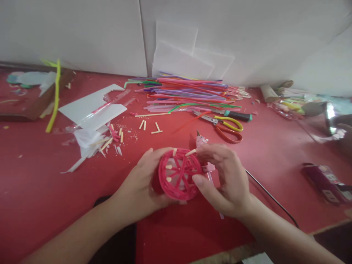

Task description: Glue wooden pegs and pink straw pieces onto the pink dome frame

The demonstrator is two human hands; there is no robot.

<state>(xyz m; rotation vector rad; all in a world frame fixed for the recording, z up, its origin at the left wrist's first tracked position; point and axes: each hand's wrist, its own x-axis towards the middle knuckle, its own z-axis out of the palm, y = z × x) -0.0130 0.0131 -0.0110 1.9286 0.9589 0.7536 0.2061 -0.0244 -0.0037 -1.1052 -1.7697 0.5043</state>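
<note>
A round pink-red pipe-cleaner piece, spoked like a wheel, is tilted up between both hands. My left hand is wrapped around its left side and underside. Several short pale wooden sticks stand out from its top. My right hand curls over the right rim, its thumb on the edge and its fingertips beside a short stick near the upper right rim. Just behind that hand lies a pink glue gun, largely hidden by the fingers.
Behind lie yellow-and-orange-handled scissors, a dark-handled cutter and a heap of coloured pipe cleaners. White card and scraps are on the left. A black cord and a dark red box lie right.
</note>
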